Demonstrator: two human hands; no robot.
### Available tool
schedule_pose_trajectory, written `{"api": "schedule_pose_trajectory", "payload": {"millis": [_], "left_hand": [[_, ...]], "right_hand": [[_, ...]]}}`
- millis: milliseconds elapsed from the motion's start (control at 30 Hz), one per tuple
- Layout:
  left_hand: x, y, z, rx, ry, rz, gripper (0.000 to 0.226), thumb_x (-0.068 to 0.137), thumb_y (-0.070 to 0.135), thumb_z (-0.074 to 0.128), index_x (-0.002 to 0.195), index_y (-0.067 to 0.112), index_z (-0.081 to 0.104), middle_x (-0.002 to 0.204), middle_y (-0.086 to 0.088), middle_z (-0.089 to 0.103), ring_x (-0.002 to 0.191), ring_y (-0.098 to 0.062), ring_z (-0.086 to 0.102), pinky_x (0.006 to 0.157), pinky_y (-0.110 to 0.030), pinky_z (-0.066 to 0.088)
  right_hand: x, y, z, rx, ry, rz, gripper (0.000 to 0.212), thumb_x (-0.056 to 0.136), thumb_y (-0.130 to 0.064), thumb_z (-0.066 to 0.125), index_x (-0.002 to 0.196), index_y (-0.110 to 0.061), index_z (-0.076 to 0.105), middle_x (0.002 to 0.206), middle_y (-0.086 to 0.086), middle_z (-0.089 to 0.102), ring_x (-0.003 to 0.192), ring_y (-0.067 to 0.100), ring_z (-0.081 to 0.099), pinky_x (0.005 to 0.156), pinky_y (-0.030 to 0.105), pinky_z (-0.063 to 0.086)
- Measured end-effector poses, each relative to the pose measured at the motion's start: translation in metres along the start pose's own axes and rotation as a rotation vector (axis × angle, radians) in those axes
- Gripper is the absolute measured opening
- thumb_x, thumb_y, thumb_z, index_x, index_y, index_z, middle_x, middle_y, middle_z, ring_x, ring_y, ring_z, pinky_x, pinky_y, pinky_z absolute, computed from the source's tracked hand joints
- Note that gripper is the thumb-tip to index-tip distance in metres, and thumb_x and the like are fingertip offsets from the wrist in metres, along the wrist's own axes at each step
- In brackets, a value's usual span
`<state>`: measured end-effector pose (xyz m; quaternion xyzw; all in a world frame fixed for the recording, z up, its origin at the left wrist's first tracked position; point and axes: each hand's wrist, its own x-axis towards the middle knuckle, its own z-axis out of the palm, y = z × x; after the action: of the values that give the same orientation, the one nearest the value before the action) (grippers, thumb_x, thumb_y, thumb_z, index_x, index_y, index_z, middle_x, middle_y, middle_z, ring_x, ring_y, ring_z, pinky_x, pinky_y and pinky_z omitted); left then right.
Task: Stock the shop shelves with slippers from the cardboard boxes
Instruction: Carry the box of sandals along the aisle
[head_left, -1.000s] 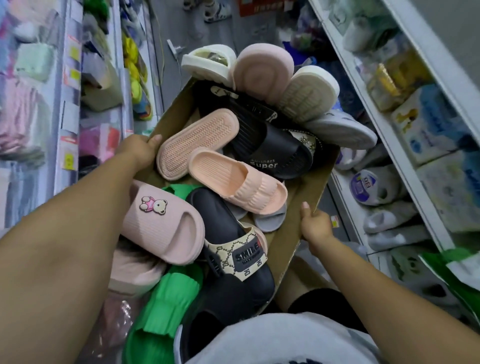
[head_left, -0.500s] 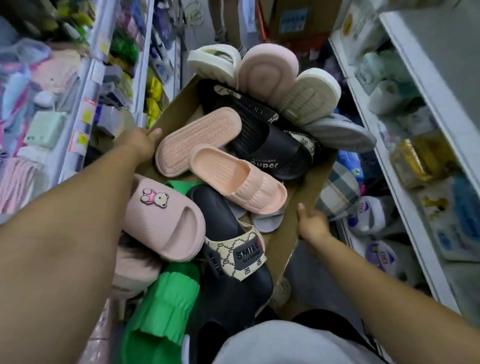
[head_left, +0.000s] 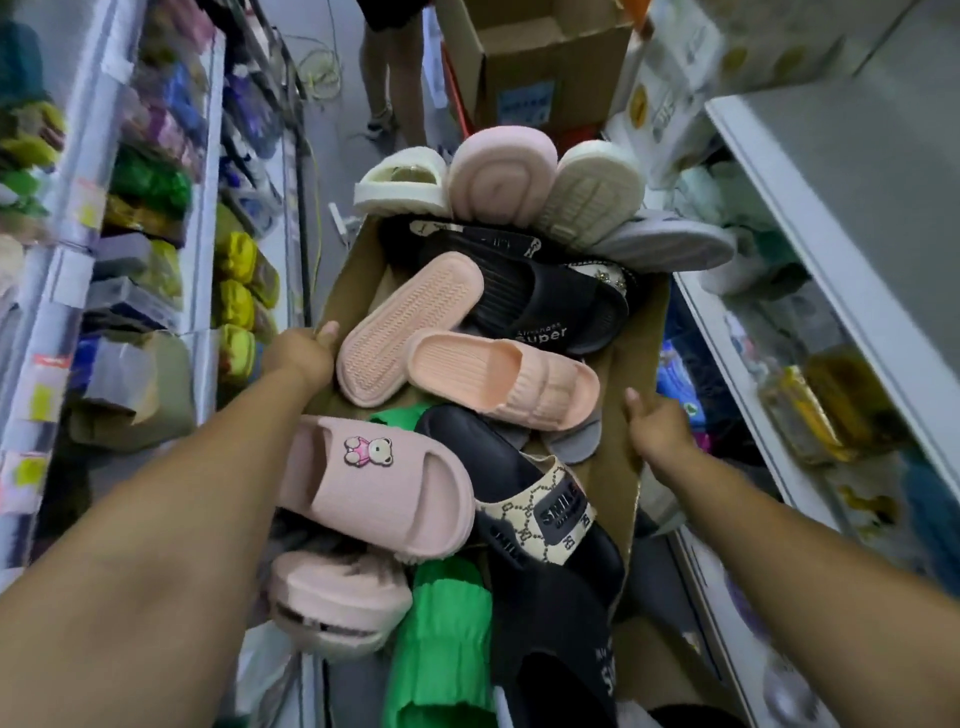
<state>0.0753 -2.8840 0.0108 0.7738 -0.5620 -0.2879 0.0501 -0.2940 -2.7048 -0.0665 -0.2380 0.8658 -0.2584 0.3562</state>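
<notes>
A brown cardboard box (head_left: 631, 332) heaped with several slippers fills the middle of the view, held up in front of me. My left hand (head_left: 298, 356) grips its left edge and my right hand (head_left: 657, 428) grips its right edge. On top lie a peach ribbed slipper (head_left: 506, 376), a pink slipper with a bear badge (head_left: 374, 483), a black slipper marked "Super" (head_left: 545, 306), a black one with a patterned "SMILE" strap (head_left: 550, 512) and a green one (head_left: 441, 639). Pink, cream and grey slippers stick out over the far end.
Narrow aisle. White shelving on the left (head_left: 57, 249) holds packed goods with price tags. White shelves on the right (head_left: 810, 249) hold slippers and packets. Ahead on the floor stands an open cardboard box (head_left: 540, 67), with a person's legs (head_left: 389, 78) beside it.
The box and both hands kept their grip while I moved forward along the aisle; the shelves slid past and the far cardboard box and a person's legs came into view.
</notes>
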Motion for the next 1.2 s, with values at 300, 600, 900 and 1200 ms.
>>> {"api": "schedule_pose_trajectory", "payload": {"millis": [300,600,900,1200], "left_hand": [[-0.022,0.034,0.124,-0.126,-0.019,-0.183,0.063,0.106,0.049,0.04,0.121,-0.007,0.065,0.13,-0.035,0.058,0.121,-0.049,0.054,0.098,-0.045,0.043],[-0.108,0.065,0.259,-0.33,-0.037,-0.426,0.057,0.107,0.043,0.044,0.122,-0.009,0.064,0.126,-0.031,0.063,0.12,-0.045,0.058,0.096,-0.041,0.043],[-0.158,0.073,0.335,-0.388,-0.078,-0.552,0.055,0.107,0.044,0.043,0.121,-0.005,0.065,0.126,-0.027,0.064,0.12,-0.041,0.059,0.098,-0.04,0.042],[-0.162,0.065,0.366,-0.359,-0.117,-0.553,0.054,0.108,0.043,0.042,0.124,-0.003,0.064,0.129,-0.026,0.063,0.122,-0.041,0.057,0.101,-0.041,0.041]], "right_hand": [[0.12,0.029,-0.056,-0.142,-0.078,-0.001,0.049,0.106,-0.033,0.052,0.119,0.012,0.064,0.123,0.032,0.064,0.115,0.045,0.061,0.08,0.033,0.04],[0.209,0.085,-0.115,-0.297,-0.137,0.019,0.048,0.107,-0.037,0.047,0.12,0.005,0.063,0.128,0.029,0.062,0.12,0.044,0.057,0.099,0.043,0.045],[0.233,0.144,-0.125,-0.269,-0.109,0.166,0.052,0.106,-0.039,0.049,0.146,-0.005,0.049,0.145,0.018,0.054,0.133,0.037,0.051,0.103,0.036,0.041],[0.244,0.172,-0.115,-0.426,-0.108,0.151,0.061,0.106,-0.044,0.043,0.154,-0.007,0.038,0.159,0.016,0.037,0.144,0.038,0.038,0.115,0.039,0.033]]}}
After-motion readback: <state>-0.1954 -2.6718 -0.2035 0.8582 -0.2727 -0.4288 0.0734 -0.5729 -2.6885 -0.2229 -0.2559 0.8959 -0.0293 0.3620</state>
